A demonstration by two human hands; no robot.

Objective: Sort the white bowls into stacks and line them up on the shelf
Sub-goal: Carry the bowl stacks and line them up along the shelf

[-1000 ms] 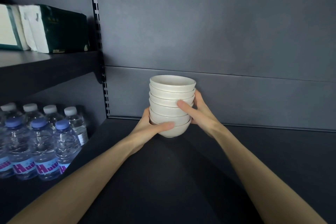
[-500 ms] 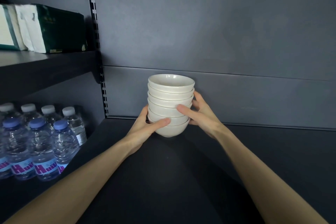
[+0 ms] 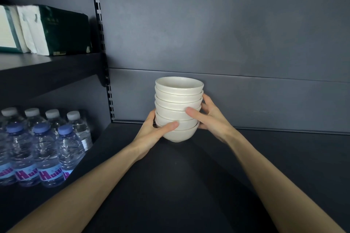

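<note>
A stack of several white bowls (image 3: pixel 179 98) stands upright on the dark shelf (image 3: pixel 189 176), close to the grey back wall. My left hand (image 3: pixel 153 132) wraps the lowest bowls from the left, thumb across the front. My right hand (image 3: pixel 210 117) holds the stack from the right at mid height, thumb on the front and fingers behind. The foot of the bottom bowl seems to touch the shelf surface.
Several plastic water bottles (image 3: pixel 43 147) stand in the bay to the left, beyond the slotted upright (image 3: pixel 102 62). Above them a higher shelf (image 3: pixel 47 70) carries green and white packets (image 3: pixel 47 30). The grey back wall (image 3: pixel 246 34) rises right behind the stack.
The stack and both hands have stayed nearly in place on the shelf; the view shifted only slightly. My grip on the bowls is the same.
</note>
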